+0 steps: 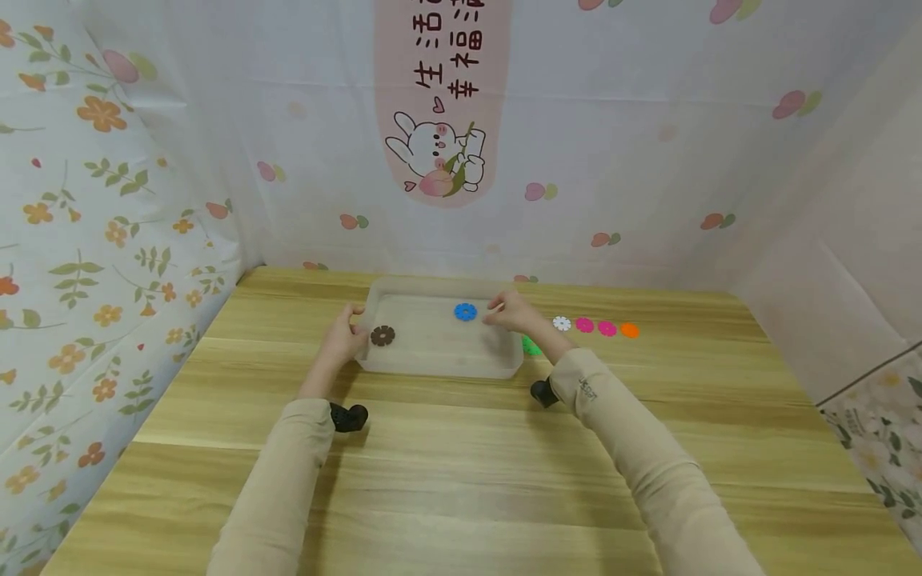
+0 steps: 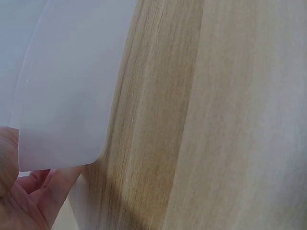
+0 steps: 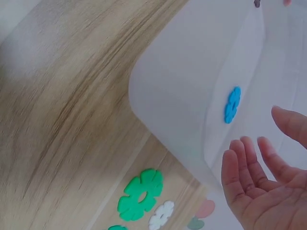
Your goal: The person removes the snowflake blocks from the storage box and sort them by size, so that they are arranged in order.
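A translucent plastic tray (image 1: 439, 366) lies on the table, holding a brown notched disc (image 1: 382, 336) at its left end and a blue notched disc (image 1: 465, 312) toward the back right. My left hand (image 1: 346, 336) grips the tray's left end; the left wrist view has the thumb and fingers on either side of its wall (image 2: 72, 96). Over the tray's right part hovers my right hand (image 1: 515, 312), just right of the blue disc. In the right wrist view that hand (image 3: 268, 191) is spread with loosely bent fingers and nothing between them.
Right of the tray, a green disc (image 1: 531, 346) sits close to its wall. A row runs rightward from there: a white disc (image 1: 562, 323), two pink discs (image 1: 585, 325) and an orange disc (image 1: 630, 330). A patterned cloth (image 1: 612, 176) hangs behind the wooden table (image 1: 446, 480).
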`<state>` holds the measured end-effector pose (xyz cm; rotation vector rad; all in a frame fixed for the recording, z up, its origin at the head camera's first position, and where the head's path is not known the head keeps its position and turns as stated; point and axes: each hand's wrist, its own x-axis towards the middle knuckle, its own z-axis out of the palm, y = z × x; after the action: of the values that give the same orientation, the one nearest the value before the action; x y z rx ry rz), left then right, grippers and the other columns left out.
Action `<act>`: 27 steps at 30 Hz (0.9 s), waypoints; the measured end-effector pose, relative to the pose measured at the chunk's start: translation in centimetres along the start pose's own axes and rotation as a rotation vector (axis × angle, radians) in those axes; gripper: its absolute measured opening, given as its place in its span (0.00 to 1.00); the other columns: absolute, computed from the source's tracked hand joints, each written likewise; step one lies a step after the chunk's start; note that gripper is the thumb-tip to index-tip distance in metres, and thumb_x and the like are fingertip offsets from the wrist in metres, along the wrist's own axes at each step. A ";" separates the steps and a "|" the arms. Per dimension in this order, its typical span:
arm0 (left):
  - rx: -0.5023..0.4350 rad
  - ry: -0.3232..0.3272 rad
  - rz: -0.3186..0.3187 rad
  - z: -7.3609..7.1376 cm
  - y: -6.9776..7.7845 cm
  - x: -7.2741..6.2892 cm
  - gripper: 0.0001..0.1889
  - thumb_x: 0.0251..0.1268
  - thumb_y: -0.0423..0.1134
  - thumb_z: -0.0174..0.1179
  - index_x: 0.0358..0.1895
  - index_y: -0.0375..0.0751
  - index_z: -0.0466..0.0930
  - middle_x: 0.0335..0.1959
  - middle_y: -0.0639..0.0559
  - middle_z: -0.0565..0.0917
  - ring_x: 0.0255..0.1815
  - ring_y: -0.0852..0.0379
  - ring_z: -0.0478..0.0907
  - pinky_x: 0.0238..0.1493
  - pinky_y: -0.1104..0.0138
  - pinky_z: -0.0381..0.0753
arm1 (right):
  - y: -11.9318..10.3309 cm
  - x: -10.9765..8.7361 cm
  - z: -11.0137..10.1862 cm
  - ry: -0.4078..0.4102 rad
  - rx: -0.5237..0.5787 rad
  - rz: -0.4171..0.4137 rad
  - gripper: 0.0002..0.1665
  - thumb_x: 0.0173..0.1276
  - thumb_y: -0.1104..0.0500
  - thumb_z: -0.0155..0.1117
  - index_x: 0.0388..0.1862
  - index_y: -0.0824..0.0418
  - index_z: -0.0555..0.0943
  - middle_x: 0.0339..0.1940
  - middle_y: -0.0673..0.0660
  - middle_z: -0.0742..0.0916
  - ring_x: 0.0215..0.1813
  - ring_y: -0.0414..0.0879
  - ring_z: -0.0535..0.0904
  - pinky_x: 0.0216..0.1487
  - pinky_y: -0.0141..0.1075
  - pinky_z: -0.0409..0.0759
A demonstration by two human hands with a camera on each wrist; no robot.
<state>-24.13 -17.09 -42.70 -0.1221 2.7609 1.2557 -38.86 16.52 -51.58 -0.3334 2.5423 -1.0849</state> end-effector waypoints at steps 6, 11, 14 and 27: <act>-0.003 -0.002 -0.001 0.1 -0.2 -0.1 0.25 0.61 0.28 0.46 0.64 0.36 0.58 0.42 0.33 0.75 0.41 0.46 0.74 0.33 0.67 0.74 | 2.1 3.3 1.3 -0.039 -0.039 0.079 0.36 0.51 0.39 0.68 0.53 0.57 0.72 0.49 0.60 0.80 0.44 0.48 0.79 0.36 0.40 0.78; -0.028 -0.005 0.001 0.4 -0.3 -0.2 0.25 0.60 0.27 0.47 0.63 0.35 0.59 0.44 0.31 0.76 0.45 0.43 0.75 0.38 0.63 0.77 | -2.6 -0.6 0.7 -0.074 -0.075 0.097 0.36 0.53 0.40 0.66 0.53 0.60 0.70 0.50 0.61 0.78 0.41 0.46 0.76 0.36 0.37 0.77; -0.032 0.002 0.005 0.5 -0.3 -0.2 0.25 0.60 0.27 0.47 0.62 0.35 0.59 0.44 0.30 0.76 0.45 0.42 0.75 0.39 0.62 0.77 | -4.9 -2.2 0.3 -0.097 -0.079 0.111 0.38 0.52 0.40 0.67 0.55 0.60 0.69 0.52 0.61 0.77 0.40 0.48 0.75 0.37 0.38 0.76; -0.033 0.017 0.015 0.2 0.1 -0.4 0.25 0.61 0.27 0.47 0.63 0.35 0.59 0.42 0.31 0.75 0.42 0.44 0.74 0.35 0.65 0.76 | -2.1 2.8 1.0 -0.097 -0.108 0.133 0.42 0.47 0.43 0.72 0.57 0.60 0.67 0.55 0.60 0.75 0.44 0.49 0.77 0.40 0.39 0.79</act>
<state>-23.78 -16.91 -42.74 -0.1151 2.7615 1.3100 -40.81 13.44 -51.34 -0.2345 2.5028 -0.8643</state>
